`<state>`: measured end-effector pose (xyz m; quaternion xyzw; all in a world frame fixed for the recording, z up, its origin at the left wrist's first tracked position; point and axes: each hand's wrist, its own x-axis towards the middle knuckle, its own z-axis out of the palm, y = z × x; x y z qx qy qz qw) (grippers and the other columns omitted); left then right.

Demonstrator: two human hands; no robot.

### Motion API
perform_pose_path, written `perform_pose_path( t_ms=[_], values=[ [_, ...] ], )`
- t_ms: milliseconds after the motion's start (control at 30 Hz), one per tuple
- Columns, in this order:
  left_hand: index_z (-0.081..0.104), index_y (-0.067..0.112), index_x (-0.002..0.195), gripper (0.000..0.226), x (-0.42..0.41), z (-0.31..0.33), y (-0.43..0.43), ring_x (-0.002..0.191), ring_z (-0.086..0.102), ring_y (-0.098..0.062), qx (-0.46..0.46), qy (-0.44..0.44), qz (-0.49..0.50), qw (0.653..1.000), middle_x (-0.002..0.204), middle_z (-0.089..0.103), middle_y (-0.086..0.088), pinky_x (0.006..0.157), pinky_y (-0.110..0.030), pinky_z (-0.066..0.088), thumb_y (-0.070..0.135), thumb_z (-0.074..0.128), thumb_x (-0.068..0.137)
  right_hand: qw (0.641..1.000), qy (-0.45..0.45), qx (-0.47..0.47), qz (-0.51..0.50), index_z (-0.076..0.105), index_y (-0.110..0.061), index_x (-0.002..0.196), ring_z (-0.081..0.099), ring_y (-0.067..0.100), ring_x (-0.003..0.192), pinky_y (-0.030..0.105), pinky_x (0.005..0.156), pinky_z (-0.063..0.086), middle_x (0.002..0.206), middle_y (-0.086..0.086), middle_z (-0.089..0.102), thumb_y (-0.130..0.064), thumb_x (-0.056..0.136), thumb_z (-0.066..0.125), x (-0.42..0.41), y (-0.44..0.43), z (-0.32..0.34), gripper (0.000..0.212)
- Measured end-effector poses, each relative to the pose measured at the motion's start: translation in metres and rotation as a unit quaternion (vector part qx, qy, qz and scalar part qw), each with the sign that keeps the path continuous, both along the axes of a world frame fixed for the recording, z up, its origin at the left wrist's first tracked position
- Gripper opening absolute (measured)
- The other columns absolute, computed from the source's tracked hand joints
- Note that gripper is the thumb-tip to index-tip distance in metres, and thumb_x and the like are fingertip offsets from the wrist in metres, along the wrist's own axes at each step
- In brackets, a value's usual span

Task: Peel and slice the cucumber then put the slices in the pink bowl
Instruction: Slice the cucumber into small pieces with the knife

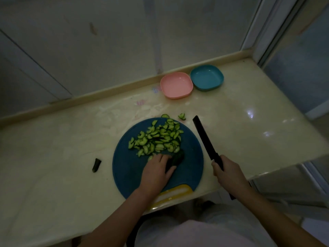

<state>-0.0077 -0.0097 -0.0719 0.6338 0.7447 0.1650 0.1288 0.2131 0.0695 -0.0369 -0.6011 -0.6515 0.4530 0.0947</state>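
Counter [53, 175]: a pale, glossy stone top in dim light, with a raised lip along the wall at the back.
Cucumber end [96, 165]: a short dark stub that lies on the counter, left of the cutting board and apart from it.
Cutting board [124, 168]: round and blue with a yellow patch at its near rim; it sits at the front edge of the counter.
Cucumber slices [156, 138]: a loose heap of thin half-moon pieces on the far half of the board, pale green with dark skin at the edges.
Left hand [156, 171]: rests on the board just in front of the heap, fingers and thumb curled over the uncut cucumber, holding it down.
Pink bowl [176, 85]: shallow with rounded corners, at the back of the counter near the wall, well apart from the board and the slices.
Cucumber [177, 158]: a short dark piece lying on the board, its far end against the heap, its near end hidden under the hand.
Stray slices [182, 116]: a small clump on the counter just past the board's far rim.
Knife [204, 139]: a long dark blade pointing away from the person, beside the board's right rim; I cannot tell whether it touches the counter.
Blue bowl [206, 77]: the same shape as the pink bowl, just beside it on the right.
Right hand [229, 173]: right of the board, fingers wrapped tight round the knife's handle.
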Motion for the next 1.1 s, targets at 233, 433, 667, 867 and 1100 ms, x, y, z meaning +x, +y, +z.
perform_pose_path(
  t_ms=[233, 433, 667, 867, 1100],
  values=[
    [0.050, 0.016, 0.131, 0.044, 0.034, 0.001, 0.002, 0.088, 0.054, -0.022, 0.013, -0.009, -0.004, 1.000, 0.099, 0.057, -0.006, 0.073, -0.033, 0.049, 0.026, 0.059, 0.089, 0.998, -0.018, 0.016, 0.065, 0.043, -0.016, 0.076, 0.045, 0.007, 0.057, 0.017, 0.043, 0.029, 0.067, 0.000, 0.050, -0.024, 0.099, 0.041, -0.001, -0.001, 0.002, 0.024],
    [0.046, 0.021, 0.135, 0.048, 0.065, -0.006, 0.030, 0.093, 0.052, -0.024, 0.017, 0.015, 0.018, 1.000, 0.108, 0.054, -0.007, 0.076, -0.034, 0.047, 0.023, 0.049, 0.087, 0.996, -0.005, 0.034, 0.086, 0.041, -0.017, 0.074, 0.044, 0.007, 0.054, 0.016, 0.044, 0.029, 0.066, -0.001, 0.049, -0.025, 0.099, 0.040, -0.011, 0.002, -0.003, 0.026],
    [0.043, 0.022, 0.138, 0.051, 0.068, -0.016, 0.042, 0.096, 0.054, -0.025, 0.017, 0.052, 0.001, 0.999, 0.112, 0.056, -0.008, 0.077, -0.034, 0.047, 0.022, 0.042, 0.087, 0.995, 0.002, 0.043, 0.094, 0.038, -0.019, 0.073, 0.042, 0.005, 0.054, 0.016, 0.049, 0.039, 0.066, -0.002, 0.047, -0.025, 0.100, 0.038, -0.013, -0.003, -0.012, 0.028],
    [0.037, 0.020, 0.142, 0.051, 0.066, -0.019, 0.040, 0.101, 0.047, -0.025, 0.018, 0.026, 0.016, 0.999, 0.114, 0.053, -0.010, 0.081, -0.037, 0.047, 0.021, 0.040, 0.091, 0.995, 0.022, 0.034, 0.096, 0.046, -0.010, 0.083, 0.044, 0.006, 0.057, 0.015, 0.048, 0.037, 0.069, -0.001, 0.049, -0.026, 0.100, 0.037, -0.020, 0.002, -0.007, 0.025],
    [0.039, 0.017, 0.140, 0.054, 0.065, -0.023, 0.041, 0.099, 0.048, -0.027, 0.017, 0.058, 0.009, 0.998, 0.112, 0.054, -0.013, 0.079, -0.038, 0.049, 0.019, 0.039, 0.086, 0.996, 0.029, 0.032, 0.083, 0.044, -0.011, 0.078, 0.043, 0.006, 0.057, 0.014, 0.050, 0.038, 0.068, -0.001, 0.048, -0.026, 0.100, 0.037, -0.011, -0.005, -0.007, 0.027]
  ],
)
